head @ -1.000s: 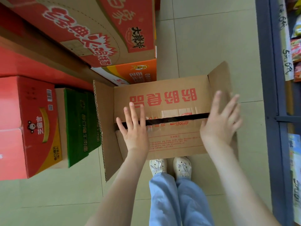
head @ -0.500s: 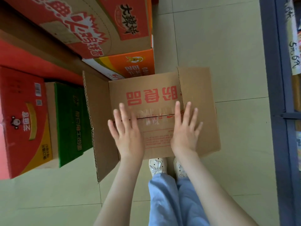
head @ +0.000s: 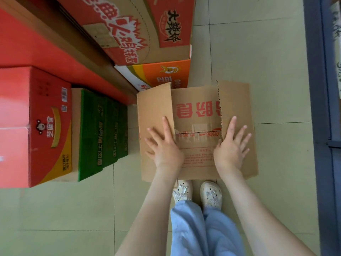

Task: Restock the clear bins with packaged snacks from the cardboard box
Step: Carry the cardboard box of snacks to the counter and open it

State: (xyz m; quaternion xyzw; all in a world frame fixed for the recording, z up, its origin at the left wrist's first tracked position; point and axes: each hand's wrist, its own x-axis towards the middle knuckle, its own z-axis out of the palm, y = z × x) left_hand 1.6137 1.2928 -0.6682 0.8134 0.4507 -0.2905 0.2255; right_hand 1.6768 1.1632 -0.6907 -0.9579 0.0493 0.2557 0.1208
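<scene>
A brown cardboard box [head: 197, 100] with red print stands on the floor just ahead of my shoes. Its side flaps lie folded over the top. My left hand [head: 164, 145] presses flat on the left flap with fingers spread. My right hand [head: 231, 146] presses flat on the right flap, fingers straight. The box's contents are hidden under the flaps. No clear bin or snack pack shows.
Stacked cartons fill the left: a red one [head: 36, 126], a green one [head: 103, 132], an orange one [head: 166, 74] and a large red-printed carton [head: 140, 30] behind the box. A blue shelf frame [head: 317, 89] runs down the right edge. Tiled floor [head: 258, 52] lies between.
Both side flaps have been folded inward over the box top. My left hand shifted onto the left flap and my right hand onto the right flap.
</scene>
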